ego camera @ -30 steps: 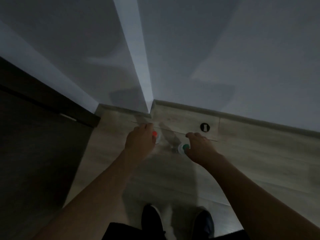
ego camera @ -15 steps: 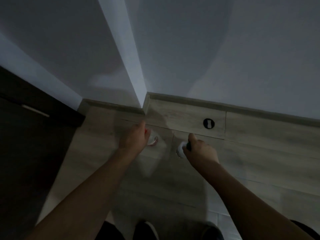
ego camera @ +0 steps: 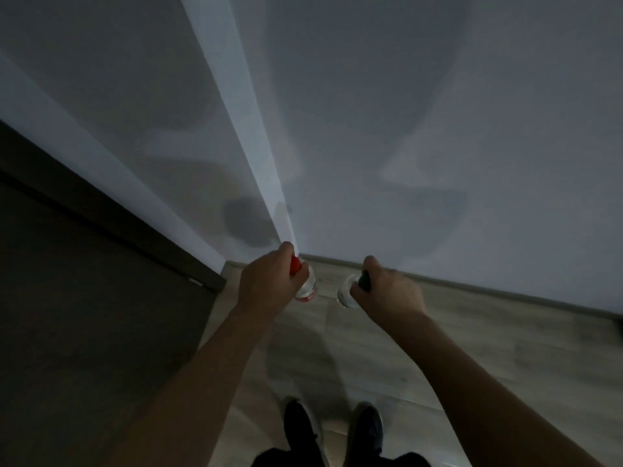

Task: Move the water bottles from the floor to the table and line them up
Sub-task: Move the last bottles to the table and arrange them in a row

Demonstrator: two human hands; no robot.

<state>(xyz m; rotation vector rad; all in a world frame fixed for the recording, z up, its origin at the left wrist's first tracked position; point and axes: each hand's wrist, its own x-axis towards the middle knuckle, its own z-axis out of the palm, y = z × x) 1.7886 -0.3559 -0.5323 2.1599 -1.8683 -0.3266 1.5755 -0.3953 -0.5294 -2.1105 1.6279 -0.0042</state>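
Left hand [ego camera: 266, 284] is closed around the neck of a clear plastic water bottle with a red cap [ego camera: 305, 284]; the cap shows just beside the fingers. Right hand [ego camera: 387, 293] is closed likewise around a clear plastic water bottle with a green cap [ego camera: 349, 289]. Both bottles hang roughly upright below the hands, apparently clear of the pale wood-effect floor [ego camera: 488, 348], near the corner where the grey walls [ego camera: 438, 129] meet. Holding at the neck leaves each body free to hang, which suits carrying one per hand. A dark panel [ego camera: 84, 298] fills the left side; whether it is the desk cannot be told. Dark shoes [ego camera: 298, 423] stand below. Judgement: the lift is done; carrying and lining up remain.
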